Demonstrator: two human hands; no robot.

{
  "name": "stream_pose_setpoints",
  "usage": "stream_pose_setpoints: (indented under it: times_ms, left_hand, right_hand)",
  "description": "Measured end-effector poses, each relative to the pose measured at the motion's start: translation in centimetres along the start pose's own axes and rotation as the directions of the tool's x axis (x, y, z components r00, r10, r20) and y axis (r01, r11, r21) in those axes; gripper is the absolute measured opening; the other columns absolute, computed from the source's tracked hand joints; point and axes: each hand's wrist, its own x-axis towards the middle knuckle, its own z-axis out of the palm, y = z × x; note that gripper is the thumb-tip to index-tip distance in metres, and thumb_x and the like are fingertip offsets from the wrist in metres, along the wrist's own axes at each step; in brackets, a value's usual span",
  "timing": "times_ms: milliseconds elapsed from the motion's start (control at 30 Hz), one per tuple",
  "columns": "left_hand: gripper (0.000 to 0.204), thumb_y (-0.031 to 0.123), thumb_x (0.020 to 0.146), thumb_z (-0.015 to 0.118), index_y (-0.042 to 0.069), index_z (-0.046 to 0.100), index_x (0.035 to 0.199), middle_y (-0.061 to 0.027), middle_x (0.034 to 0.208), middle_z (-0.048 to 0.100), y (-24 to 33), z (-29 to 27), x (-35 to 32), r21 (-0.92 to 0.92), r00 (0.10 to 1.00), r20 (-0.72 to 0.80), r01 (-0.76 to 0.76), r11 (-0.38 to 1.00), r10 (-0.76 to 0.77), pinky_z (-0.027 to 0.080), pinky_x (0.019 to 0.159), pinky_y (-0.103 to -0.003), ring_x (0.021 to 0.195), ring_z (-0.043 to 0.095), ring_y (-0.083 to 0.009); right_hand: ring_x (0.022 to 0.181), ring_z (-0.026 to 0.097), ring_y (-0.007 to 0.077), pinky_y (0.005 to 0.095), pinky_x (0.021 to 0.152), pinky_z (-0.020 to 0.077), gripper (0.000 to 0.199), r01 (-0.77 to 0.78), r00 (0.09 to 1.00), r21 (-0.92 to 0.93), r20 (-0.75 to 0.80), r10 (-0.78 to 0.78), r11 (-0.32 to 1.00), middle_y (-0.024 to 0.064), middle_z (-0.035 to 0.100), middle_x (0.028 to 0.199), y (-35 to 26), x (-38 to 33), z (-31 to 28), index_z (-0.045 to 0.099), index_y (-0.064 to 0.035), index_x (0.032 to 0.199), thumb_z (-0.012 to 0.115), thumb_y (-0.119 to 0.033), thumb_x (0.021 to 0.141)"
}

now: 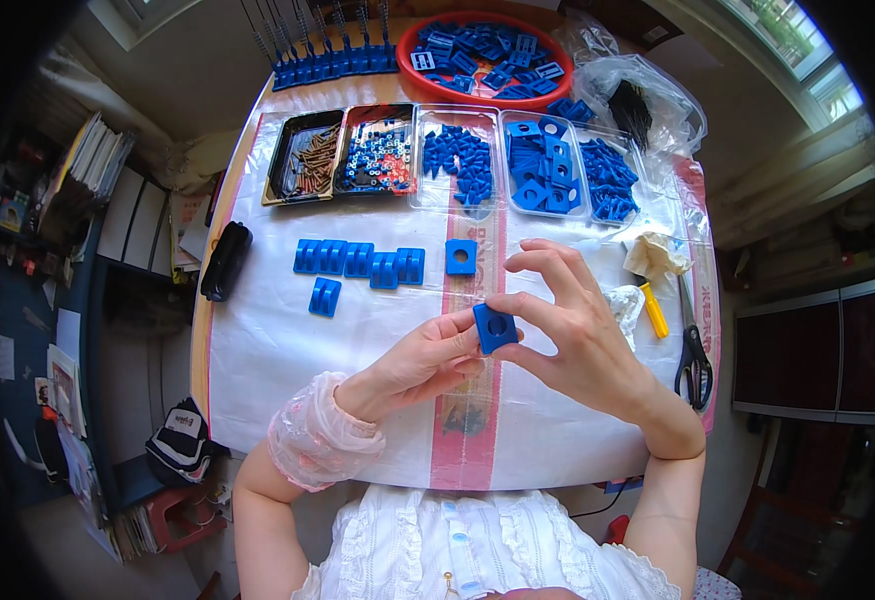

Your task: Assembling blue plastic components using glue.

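Over the middle of the table I hold a blue square plastic piece with a round hole (504, 341). My left hand (436, 352) pinches its left edge between thumb and fingers. From the right, the index finger and thumb of my right hand (573, 315) close on its top and lower edges; the other right fingers are raised and curved. Just beyond lies another blue square piece with a hole (452, 267) by itself. To its left, several blue ridged blocks (359, 260) form an uneven row, and a single blue ridged block (325, 297) sits nearer to me.
Behind are trays of brown screws (316, 155), small nuts and red bits (383, 150), and blue parts (548, 165). A red basin (405, 65) of blue pieces stands farther back. Scissors (695, 360) and a yellow handle (655, 312) lie right; a black case (228, 262) left.
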Motion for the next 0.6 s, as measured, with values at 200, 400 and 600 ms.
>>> stream_pose_setpoints:
  times_ms: [200,400,600]
  left_hand:
    - [0.041,0.026,0.099,0.058,0.006,0.050,0.135,-0.0058,0.123,0.061,0.04,0.18,-0.06,0.008,1.000,-0.012,0.001,1.000,-0.001,0.043,0.065,-0.015,0.084,0.053,-0.0016]
    - [0.041,0.026,0.099,0.058,0.006,0.050,0.134,-0.0060,0.123,0.061,0.01,0.05,-0.11,0.019,1.000,0.001,-0.002,1.000,0.002,0.044,0.069,-0.017,0.090,0.054,-0.0032]
    - [0.041,0.026,0.099,0.058,0.006,0.050,0.134,-0.0054,0.123,0.061,0.10,0.24,-0.10,0.021,1.000,0.002,-0.005,1.000,0.005,0.043,0.069,-0.017,0.090,0.054,-0.0033]
  right_hand:
    - [0.125,0.043,0.0359,0.0464,0.102,0.0405,0.044,0.000,1.000,0.006,0.003,0.000,1.000,0.0145,0.050,0.126,0.00,-0.04,-0.03,0.063,-0.0090,0.106,0.081,-0.009,0.066]
    - [0.126,0.043,0.0361,0.0464,0.102,0.0403,0.045,0.000,1.000,0.012,-0.002,0.000,1.000,0.0147,0.050,0.126,-0.07,-0.09,0.03,0.063,-0.0086,0.106,0.082,-0.008,0.065]
    - [0.126,0.043,0.0359,0.0464,0.102,0.0404,0.046,0.001,1.000,0.013,-0.004,-0.001,1.000,0.0145,0.050,0.126,-0.10,-0.05,0.02,0.064,-0.0084,0.106,0.082,-0.009,0.065]
